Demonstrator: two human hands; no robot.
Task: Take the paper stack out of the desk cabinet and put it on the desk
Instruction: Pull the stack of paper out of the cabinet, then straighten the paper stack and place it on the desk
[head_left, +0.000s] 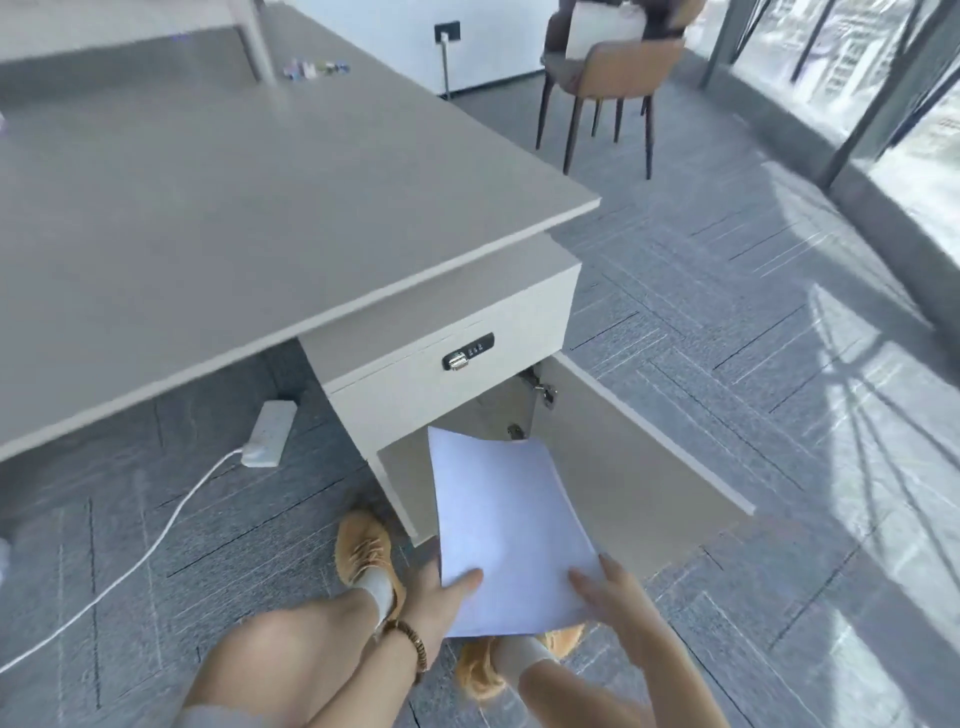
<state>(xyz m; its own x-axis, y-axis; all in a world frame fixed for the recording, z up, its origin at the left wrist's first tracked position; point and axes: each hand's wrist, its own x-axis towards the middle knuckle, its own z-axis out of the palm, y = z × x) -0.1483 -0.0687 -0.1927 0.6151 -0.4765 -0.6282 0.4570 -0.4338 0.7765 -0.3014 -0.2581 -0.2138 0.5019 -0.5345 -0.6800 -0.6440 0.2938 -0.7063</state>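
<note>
paper stack (511, 525) gripped by both hands' fingers (587, 579) | apparently outside open cabinet (639, 467)

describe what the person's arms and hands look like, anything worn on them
Both forearms are bare, with no sleeves reaching into view and no gloves. The left hand has a bracelet of small brown beads around its wrist. The right hand shows no bracelet, watch or ring that can be made out. The picture is slightly blurred, so finer details such as nail polish cannot be told.
</note>
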